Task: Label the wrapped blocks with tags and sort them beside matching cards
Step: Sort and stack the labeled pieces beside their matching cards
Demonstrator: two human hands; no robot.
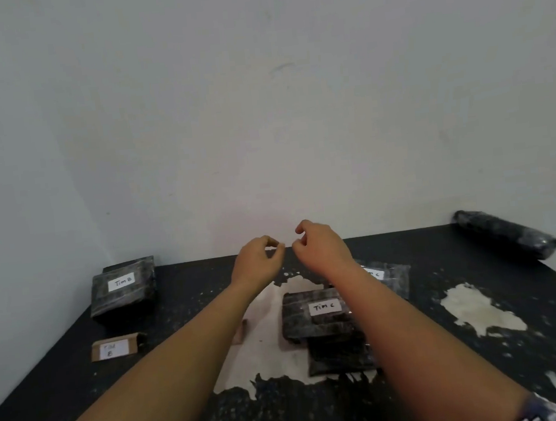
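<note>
My left hand [257, 259] and my right hand [321, 247] hover above the table's far middle, fingers curled and fingertips nearly meeting; nothing shows between them. Below my right forearm lies a dark wrapped block with a white "Tim C" tag [317, 311]. It overlaps an untagged wrapped block [338, 354] in front of it. Behind my right wrist a third block [391, 275] shows a tag ending in "c". At the far left a wrapped block tagged "Tim B" [123, 288] sits behind a brown "Tim B" card [115, 348].
The black table [422, 383] has white peeled patches at the middle and right. A dark wrapped roll [506, 234] lies at the far right corner against the wall. A brown card piece [240, 331] peeks from behind my left forearm.
</note>
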